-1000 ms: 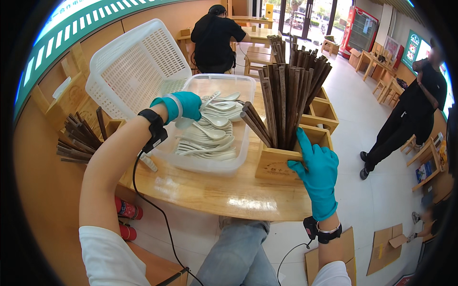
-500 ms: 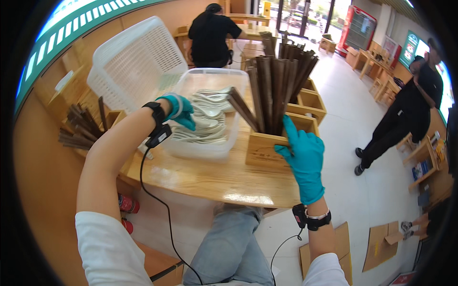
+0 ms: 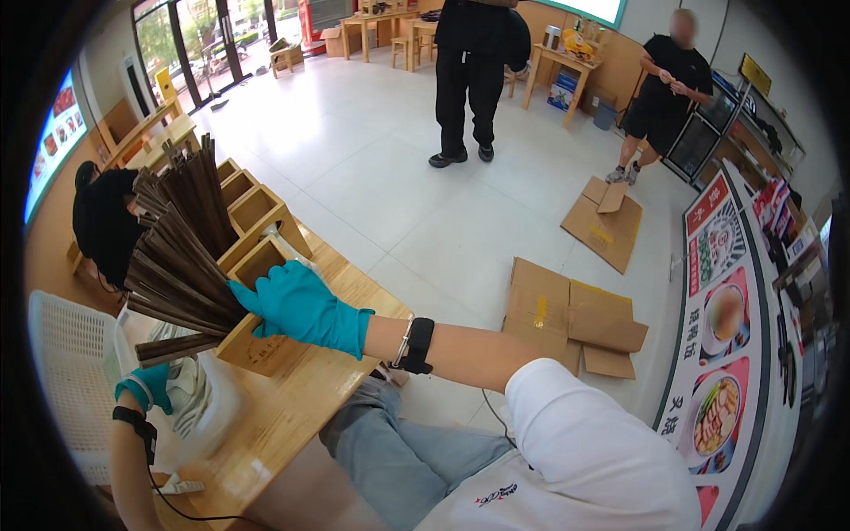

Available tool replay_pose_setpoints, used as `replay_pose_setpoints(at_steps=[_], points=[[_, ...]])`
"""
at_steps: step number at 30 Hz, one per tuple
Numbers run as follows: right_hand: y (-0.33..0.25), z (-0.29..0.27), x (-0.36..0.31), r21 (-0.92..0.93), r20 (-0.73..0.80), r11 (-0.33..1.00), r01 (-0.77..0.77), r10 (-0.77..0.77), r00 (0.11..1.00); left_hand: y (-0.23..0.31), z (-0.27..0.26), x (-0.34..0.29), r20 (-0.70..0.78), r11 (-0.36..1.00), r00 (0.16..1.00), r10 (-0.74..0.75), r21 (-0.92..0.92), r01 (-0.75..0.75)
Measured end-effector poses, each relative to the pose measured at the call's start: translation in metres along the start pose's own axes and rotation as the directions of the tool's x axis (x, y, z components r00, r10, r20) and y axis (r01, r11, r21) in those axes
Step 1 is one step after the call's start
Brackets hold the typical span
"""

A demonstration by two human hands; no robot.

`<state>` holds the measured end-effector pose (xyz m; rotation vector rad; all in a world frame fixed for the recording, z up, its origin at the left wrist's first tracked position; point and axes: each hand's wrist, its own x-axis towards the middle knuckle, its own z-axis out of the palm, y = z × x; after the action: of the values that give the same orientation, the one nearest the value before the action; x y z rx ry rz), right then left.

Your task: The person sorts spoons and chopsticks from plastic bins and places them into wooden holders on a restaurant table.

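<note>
My right hand, in a teal glove, grips the near rim of a wooden box. Dark brown chopsticks fan out of this box, leaning left, and its fingertips lie close to them. My left hand, also gloved in teal, hangs at the clear plastic tub with its fingers pointing down, loosely apart, and no object visible in them. White spoons lie in the tub beside it. The chopsticks hide part of the tub.
A white basket-like lid leans at the tub's far left. More wooden compartments stand behind the box on the table. Flattened cardboard lies on the floor. A seated person and two standing people are nearby.
The view has swung to the right, so the table now sits at the left. My right hand remains at the wooden box, its fingers more curled. My left hand stays by the tub.
</note>
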<state>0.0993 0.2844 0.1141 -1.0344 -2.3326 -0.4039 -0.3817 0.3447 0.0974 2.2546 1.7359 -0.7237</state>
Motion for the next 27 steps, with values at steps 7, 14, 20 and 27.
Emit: replay_pose_setpoints(at_steps=[7,14,20,27], points=[[-0.007,-0.004,0.0,0.037,0.021,0.999,-0.034,0.033,0.999,-0.006,-0.003,-0.001,-0.032,0.985,0.999,0.028,0.17,-0.022],[-0.004,-0.003,0.0,0.014,0.007,1.0,-0.028,0.028,1.0,-0.016,-0.002,0.005,-0.013,1.0,1.0,0.021,-0.021,-0.021],[-0.008,-0.007,0.009,0.091,0.032,0.996,-0.012,0.009,0.999,0.003,-0.008,-0.017,0.095,0.983,0.981,0.168,0.065,-0.175],[-0.007,-0.008,0.008,0.034,0.066,0.999,-0.018,0.016,0.998,0.012,-0.003,-0.011,-0.052,0.956,0.955,0.293,0.009,-0.292]])
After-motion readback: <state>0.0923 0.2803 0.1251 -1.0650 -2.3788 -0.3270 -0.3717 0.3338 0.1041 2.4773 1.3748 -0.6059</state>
